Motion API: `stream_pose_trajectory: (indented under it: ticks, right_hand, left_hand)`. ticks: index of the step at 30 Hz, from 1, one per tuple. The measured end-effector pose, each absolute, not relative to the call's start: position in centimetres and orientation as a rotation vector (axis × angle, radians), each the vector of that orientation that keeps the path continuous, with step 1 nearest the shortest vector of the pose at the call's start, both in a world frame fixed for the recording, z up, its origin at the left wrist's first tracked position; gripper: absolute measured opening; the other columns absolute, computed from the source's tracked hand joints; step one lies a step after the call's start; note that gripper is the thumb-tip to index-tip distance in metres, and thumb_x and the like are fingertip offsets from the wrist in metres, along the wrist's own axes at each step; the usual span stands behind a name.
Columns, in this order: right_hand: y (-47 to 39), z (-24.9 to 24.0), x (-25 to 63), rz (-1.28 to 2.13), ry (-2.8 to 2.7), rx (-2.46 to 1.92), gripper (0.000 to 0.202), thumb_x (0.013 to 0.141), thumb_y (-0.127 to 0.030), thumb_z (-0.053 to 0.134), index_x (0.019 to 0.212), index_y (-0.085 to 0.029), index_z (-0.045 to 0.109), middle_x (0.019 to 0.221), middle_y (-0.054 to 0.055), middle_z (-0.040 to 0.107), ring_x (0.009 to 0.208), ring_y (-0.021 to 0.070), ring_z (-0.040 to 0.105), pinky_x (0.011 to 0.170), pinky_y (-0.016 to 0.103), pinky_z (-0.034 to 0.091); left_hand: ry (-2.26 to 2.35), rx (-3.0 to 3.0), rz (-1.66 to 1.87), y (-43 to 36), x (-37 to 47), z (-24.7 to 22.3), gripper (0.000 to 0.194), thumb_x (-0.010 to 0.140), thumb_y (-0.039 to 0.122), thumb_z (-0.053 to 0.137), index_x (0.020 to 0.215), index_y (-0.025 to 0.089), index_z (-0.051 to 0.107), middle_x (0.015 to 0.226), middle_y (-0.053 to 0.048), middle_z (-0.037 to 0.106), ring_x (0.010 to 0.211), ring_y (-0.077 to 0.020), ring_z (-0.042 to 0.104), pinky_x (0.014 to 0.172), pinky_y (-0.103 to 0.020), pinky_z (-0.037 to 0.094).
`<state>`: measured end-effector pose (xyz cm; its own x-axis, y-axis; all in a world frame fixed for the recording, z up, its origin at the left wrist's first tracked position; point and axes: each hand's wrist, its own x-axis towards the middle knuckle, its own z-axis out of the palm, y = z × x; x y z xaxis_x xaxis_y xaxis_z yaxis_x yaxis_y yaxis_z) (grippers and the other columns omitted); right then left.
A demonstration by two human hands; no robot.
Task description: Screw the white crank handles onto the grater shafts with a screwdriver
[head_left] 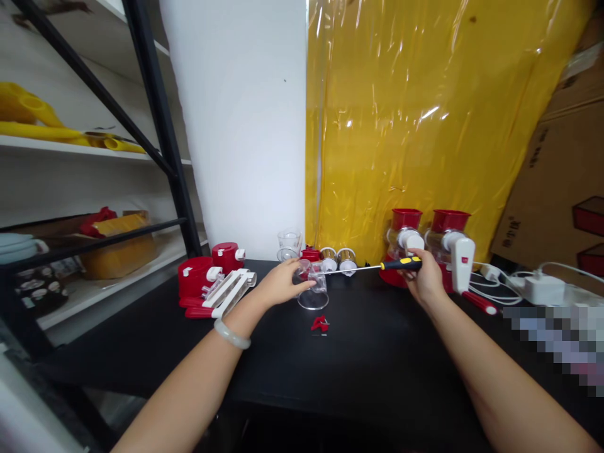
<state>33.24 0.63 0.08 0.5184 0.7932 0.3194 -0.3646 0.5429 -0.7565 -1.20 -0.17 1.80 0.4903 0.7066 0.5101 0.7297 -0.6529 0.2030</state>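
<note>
Nearest the camera, on the black tabletop (368, 365), sit the small red pieces (319, 324), and just beyond them the left hand (284, 282) has its fingers closed around a clear plastic part (318, 281)! Over on the other side, the right hand (427, 277) grips a yellow-and-black screwdriver (401, 263), its shaft pointing left to that part, with two metal-and-white drums (346, 260) lying behind, before the yellow curtain (425, 126).

Bright glare on yellow plastic (419, 126); edges stretched, softly blurred.
</note>
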Motion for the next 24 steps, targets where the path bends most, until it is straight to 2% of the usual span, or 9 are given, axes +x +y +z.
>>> stream_pose_trajectory:
  ticks: [4,9,12,16,19,22,24]
  right_hand:
    - [0.4,0.5,32.4,0.77,-0.576,-0.649,0.02,0.063,-0.025,0.067,0.075,-0.021,0.052,0.061,-0.007,0.051,0.051,0.0087,0.048,0.041,0.019,0.04]
    - [0.7,0.1,32.1,0.724,-0.589,-0.631,0.028,0.064,-0.033,0.073,0.072,-0.021,0.049,0.065,-0.007,0.053,0.058,0.009,0.052,0.05,0.022,0.047]
    - [1.1,-0.3,32.1,0.665,-0.623,-0.666,0.028,0.066,-0.039,0.072,0.077,-0.02,0.055,0.074,-0.005,0.058,0.066,0.01,0.056,0.057,0.023,0.05]
    - [1.1,-0.5,31.8,0.622,-0.621,-0.663,0.022,0.07,-0.032,0.064,0.087,-0.018,0.062,0.082,0.0,0.064,0.074,0.0125,0.061,0.063,0.025,0.05]
    - [0.5,-0.1,31.6,0.725,-0.585,-0.536,0.021,0.07,-0.028,0.055,0.087,-0.017,0.062,0.075,0.003,0.066,0.076,0.0184,0.065,0.072,0.036,0.053]
    - [-0.2,0.5,31.8,0.894,-0.536,-0.428,0.028,0.078,-0.038,0.043,0.089,-0.018,0.059,0.073,0.006,0.067,0.077,0.0236,0.067,0.075,0.046,0.054]
    - [-0.4,0.8,32.0,0.973,-0.478,-0.442,0.039,0.085,-0.048,0.032,0.09,-0.019,0.057,0.072,0.007,0.067,0.077,0.0245,0.067,0.072,0.047,0.055]
  left_hand:
    - [-1.29,-2.686,-0.883,-0.2,-1.2,1.8,0.051,0.084,0.06,0.055,0.108,0.016,0.064,0.128,-0.017,0.06,0.121,-0.0305,0.056,0.101,-0.045,0.044]
    - [-1.325,-2.698,-0.903,-0.2,-1.2,1.7,0.052,0.082,0.06,0.057,0.112,0.018,0.064,0.13,-0.017,0.06,0.124,-0.0314,0.054,0.102,-0.046,0.044]
    - [-1.319,-2.716,-0.922,-0.1,-1.3,1.7,0.053,0.082,0.06,0.057,0.115,0.019,0.063,0.129,-0.016,0.061,0.124,-0.0316,0.054,0.102,-0.046,0.044]
    - [-1.322,-2.733,-0.919,0.0,-1.3,1.6,0.054,0.082,0.061,0.057,0.113,0.018,0.064,0.127,-0.015,0.062,0.123,-0.0325,0.054,0.102,-0.046,0.044]
    - [-1.319,-2.733,-0.916,0.0,-1.3,1.7,0.055,0.082,0.061,0.057,0.117,0.018,0.063,0.129,-0.015,0.06,0.124,-0.0327,0.053,0.102,-0.047,0.043]
    - [-1.308,-2.744,-0.92,-0.1,-1.3,1.7,0.055,0.083,0.06,0.057,0.118,0.019,0.062,0.127,-0.015,0.062,0.121,-0.0322,0.055,0.101,-0.047,0.043]
    - [-1.3,-2.747,-0.928,-0.1,-1.2,1.7,0.054,0.083,0.06,0.057,0.119,0.019,0.062,0.126,-0.015,0.062,0.12,-0.032,0.055,0.101,-0.047,0.044]
